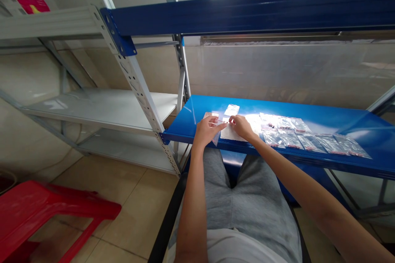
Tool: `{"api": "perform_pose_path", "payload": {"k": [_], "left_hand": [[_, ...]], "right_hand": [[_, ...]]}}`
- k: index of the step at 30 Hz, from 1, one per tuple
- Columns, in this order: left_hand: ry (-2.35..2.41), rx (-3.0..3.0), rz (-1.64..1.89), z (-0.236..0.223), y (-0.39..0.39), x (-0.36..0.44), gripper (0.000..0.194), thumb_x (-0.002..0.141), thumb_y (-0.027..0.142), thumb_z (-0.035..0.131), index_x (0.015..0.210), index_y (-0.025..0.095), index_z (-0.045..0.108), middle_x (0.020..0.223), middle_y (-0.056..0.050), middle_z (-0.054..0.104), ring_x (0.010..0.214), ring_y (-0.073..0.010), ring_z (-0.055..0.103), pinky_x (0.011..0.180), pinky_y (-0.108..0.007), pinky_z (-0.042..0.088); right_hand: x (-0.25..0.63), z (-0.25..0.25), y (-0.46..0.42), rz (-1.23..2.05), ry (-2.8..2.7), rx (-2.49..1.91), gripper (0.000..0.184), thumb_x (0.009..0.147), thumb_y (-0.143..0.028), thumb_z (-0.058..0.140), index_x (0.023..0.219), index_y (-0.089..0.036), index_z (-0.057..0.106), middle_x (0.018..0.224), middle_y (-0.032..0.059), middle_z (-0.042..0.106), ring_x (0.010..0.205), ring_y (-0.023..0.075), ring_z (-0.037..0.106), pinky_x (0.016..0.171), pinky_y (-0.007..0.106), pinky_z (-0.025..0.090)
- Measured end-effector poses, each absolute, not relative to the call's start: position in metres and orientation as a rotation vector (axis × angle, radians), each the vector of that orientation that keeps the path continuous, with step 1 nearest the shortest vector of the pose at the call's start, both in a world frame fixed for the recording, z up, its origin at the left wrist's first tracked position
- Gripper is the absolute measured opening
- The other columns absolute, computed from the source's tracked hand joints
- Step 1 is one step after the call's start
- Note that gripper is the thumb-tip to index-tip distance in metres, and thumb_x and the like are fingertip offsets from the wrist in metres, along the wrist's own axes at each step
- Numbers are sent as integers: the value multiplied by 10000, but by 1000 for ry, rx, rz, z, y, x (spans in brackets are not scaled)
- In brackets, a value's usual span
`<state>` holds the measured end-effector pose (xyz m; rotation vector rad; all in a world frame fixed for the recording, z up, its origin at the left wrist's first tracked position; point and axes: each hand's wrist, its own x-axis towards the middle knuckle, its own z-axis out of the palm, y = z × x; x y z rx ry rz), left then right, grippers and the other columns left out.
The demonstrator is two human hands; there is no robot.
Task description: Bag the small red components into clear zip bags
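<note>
**Over the blue shelf, our two hands meet at a thin strand**

And we're in close, fingertips nearly together! Our left hand is bent inward, fingers curled and thumb stretched to the right, and it has the strand in a loose pinch. Our right hand comes in from the other side, fingers folded, thumb and forefinger drawn together at the strand's far end; whether they grip it, we cannot tell. The strand itself lies across the small gap between our hands, too fine to name any closer.

Under our left hand, look, a clear bag, reaching the front edge of the shelf. Beneath our right hand, white paper, bright with glare, and just beyond both hands a small white card. Off to the right of our right hand, two rows of clear bags, some overlapping, reddish bits along the lower edges of the nearer row!

Well to the left of our hands and lower down, a red stool on the tiles; behind it, grey shelves. Above our hands runs a blue beam.
</note>
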<state>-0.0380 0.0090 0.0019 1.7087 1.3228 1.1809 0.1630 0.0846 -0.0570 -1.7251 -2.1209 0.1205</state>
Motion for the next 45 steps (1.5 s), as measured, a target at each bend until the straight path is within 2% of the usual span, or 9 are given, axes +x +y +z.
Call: {"api": "perform_pose_path", "payload": {"k": [11, 14, 17, 20, 26, 30, 33, 37, 45], "left_hand": [[1356, 1685, 1161, 7, 5, -36, 462, 749, 415, 850, 1145, 202, 743, 1178, -112, 730, 981, -245, 708, 776, -315, 551], [1323, 1695, 1186, 5, 7, -30, 502, 727, 418, 866, 1158, 202, 725, 1194, -105, 724, 998, -243, 702, 791, -316, 554], [1249, 1790, 1233, 0, 8, -18, 492, 743, 426, 852, 1157, 202, 710, 1177, -93, 722, 1013, -236, 690, 819, -319, 551], [1198, 1888, 1258, -3, 6, -4, 469, 783, 402, 820, 1184, 195, 693, 1169, -99, 716, 991, -232, 682, 817, -328, 550], [1073, 1858, 1235, -3, 1, 9, 663, 729, 440, 870, 1308, 211, 643, 1230, -122, 689, 1041, -249, 671, 832, -335, 559], [959, 1724, 1252, -3, 6, 7, 379, 870, 400, 737, 1185, 192, 714, 1092, -101, 747, 1022, -229, 701, 871, -330, 561], [921, 1646, 1246, -6, 9, 9, 237, 842, 358, 755, 978, 164, 754, 977, -96, 771, 945, -228, 723, 869, -347, 567], [916, 1593, 1230, -6, 8, 15, 208, 811, 350, 772, 887, 159, 741, 901, -83, 766, 880, -220, 719, 827, -342, 565], [964, 1667, 1169, -8, 7, 20, 260, 854, 420, 723, 932, 173, 743, 955, -82, 764, 929, -224, 704, 848, -345, 542]], "right_hand": [[169, -40, 68, 171, -1969, -1553, 163, 942, -186, 573, 972, -163, 732, 958, 117, 758, 857, 223, 676, 735, 292, 454], [170, -22, 42, 422, -1796, -1425, 241, 964, -338, 562, 858, -176, 706, 807, 86, 751, 745, 201, 681, 677, 286, 474], [169, -7, 9, 889, -1697, -1219, 412, 951, -563, 553, 995, -175, 684, 830, 91, 763, 734, 204, 720, 527, 245, 444], [171, 2, -15, 1039, -1606, -1158, 479, 857, -602, 681, 1058, -167, 670, 849, 104, 769, 781, 227, 744, 501, 235, 450], [193, 7, -18, 941, -1612, -1191, 388, 833, -503, 714, 1016, -162, 690, 775, 88, 766, 702, 211, 717, 502, 257, 479], [208, 11, -20, 840, -1713, -1229, 301, 859, -395, 652, 1077, -188, 662, 868, 94, 794, 775, 228, 755, 515, 249, 477], [216, 15, -26, 757, -1776, -1242, 228, 865, -355, 621, 1022, -198, 672, 868, 84, 796, 793, 228, 759, 567, 264, 498], [221, 22, -34, 779, -1743, -1261, 232, 853, -406, 644, 914, -187, 690, 825, 89, 784, 749, 223, 741, 543, 263, 484], [225, 20, -36, 869, -1625, -1234, 350, 804, -521, 707, 832, -173, 694, 747, 84, 755, 640, 182, 670, 495, 252, 439]]}}
